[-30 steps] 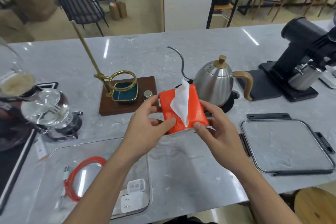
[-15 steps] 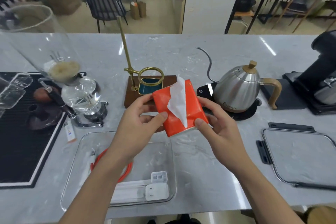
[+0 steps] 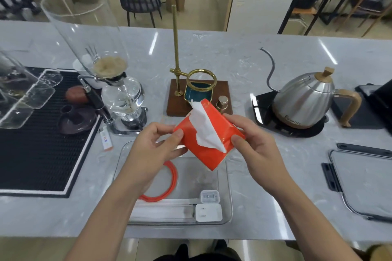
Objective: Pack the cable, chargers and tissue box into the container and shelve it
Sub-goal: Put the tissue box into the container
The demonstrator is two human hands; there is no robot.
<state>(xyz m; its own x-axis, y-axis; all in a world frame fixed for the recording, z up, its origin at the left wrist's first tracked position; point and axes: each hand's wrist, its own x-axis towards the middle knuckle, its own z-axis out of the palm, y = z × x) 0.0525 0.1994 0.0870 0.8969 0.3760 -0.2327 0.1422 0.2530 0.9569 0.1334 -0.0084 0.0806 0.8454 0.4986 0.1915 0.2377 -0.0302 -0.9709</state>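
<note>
Bright overhead lights are streaking glare across the marble surface [image 3: 212, 53]. Wide-angle distortion is bending the edges, and the far room is blurring softly; shadows are staying faint.

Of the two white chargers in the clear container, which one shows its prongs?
The nearer charger, at the container's front right corner: two metal prongs show on its face. The other charger, just behind it, shows none.
</note>
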